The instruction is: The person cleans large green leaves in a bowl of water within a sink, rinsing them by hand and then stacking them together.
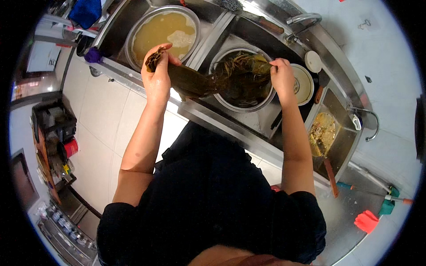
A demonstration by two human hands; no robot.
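A bundle of long, dark green-brown leaves is stretched between my hands. My left hand grips its rolled end near the rim of a large metal basin of cloudy yellowish liquid. My right hand pinches the other end of the leaves at the right side. Below that end, a round metal pot stands in the middle sink and holds more wet, dark leaves. The fingertips of my left hand are partly hidden behind the bundle.
Right of the pot lies a pale round lid or dish. A wooden-handled tool rests along the sink's back edge, near a curved faucet. The right sink holds food scraps and a wooden-handled utensil. A pink-red glove lies further right.
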